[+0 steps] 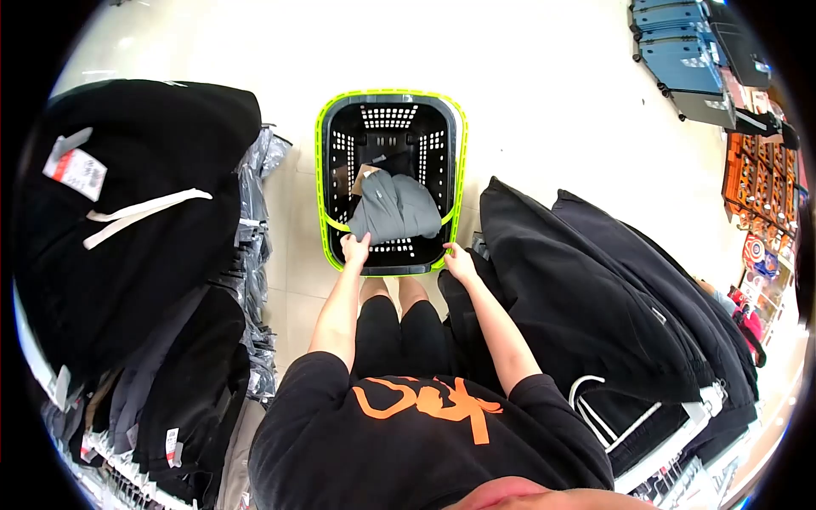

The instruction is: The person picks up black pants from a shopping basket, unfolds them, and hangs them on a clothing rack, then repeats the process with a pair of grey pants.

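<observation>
In front of my legs stands a black shopping basket with a bright green rim and perforated walls. My left hand is closed at its near left corner, fingertips beside the lower edge of a folded grey garment. At the near right corner, my right hand has its fingers curled at the green rim. The grey garment lies across the basket, over a green handle whose ends show on both sides. Behind it, a brown tag and some dark cloth are partly visible.
Black drawstring pants hang on a rack to the left, above plastic-wrapped packs. More dark pants hang close by my right arm. Blue suitcases and an orange display stand at the far right.
</observation>
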Tool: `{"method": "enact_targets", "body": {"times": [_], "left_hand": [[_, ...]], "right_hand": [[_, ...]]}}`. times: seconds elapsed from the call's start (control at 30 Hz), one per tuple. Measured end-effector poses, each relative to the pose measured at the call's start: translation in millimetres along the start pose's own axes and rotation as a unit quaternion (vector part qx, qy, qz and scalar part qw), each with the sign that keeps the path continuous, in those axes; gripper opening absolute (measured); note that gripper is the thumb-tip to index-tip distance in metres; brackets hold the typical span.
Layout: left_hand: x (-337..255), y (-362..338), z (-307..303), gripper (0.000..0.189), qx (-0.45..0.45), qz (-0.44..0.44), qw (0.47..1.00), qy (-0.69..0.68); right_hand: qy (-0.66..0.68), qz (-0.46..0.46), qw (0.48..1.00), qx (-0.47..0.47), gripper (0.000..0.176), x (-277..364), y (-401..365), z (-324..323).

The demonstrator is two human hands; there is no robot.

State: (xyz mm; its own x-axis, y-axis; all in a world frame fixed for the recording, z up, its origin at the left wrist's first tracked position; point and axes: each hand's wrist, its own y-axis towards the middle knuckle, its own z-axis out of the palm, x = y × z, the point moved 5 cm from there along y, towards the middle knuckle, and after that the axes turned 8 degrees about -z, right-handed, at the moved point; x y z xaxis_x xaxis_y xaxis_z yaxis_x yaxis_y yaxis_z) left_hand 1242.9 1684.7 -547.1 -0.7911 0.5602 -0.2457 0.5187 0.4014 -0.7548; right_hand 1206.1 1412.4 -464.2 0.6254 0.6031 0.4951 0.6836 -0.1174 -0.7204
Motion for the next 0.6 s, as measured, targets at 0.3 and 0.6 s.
{"method": "enact_targets", "body": {"times": [0.3,0.6], "left_hand": [[-73.5,-147.8,-71.9,0.032,0.053,0.236,0.969,-0.057],[-62.4,-271.2,-146.7,0.031,0.142,0.258,0.935,-0.198]], "right_hand": [[0.093,-0.029,0.994,-0.055,0.033,11.8,-64.9,-24.1],[0.133,0.164,0.963,0.165,0.079,114.3,-141.0,-38.2]]}}
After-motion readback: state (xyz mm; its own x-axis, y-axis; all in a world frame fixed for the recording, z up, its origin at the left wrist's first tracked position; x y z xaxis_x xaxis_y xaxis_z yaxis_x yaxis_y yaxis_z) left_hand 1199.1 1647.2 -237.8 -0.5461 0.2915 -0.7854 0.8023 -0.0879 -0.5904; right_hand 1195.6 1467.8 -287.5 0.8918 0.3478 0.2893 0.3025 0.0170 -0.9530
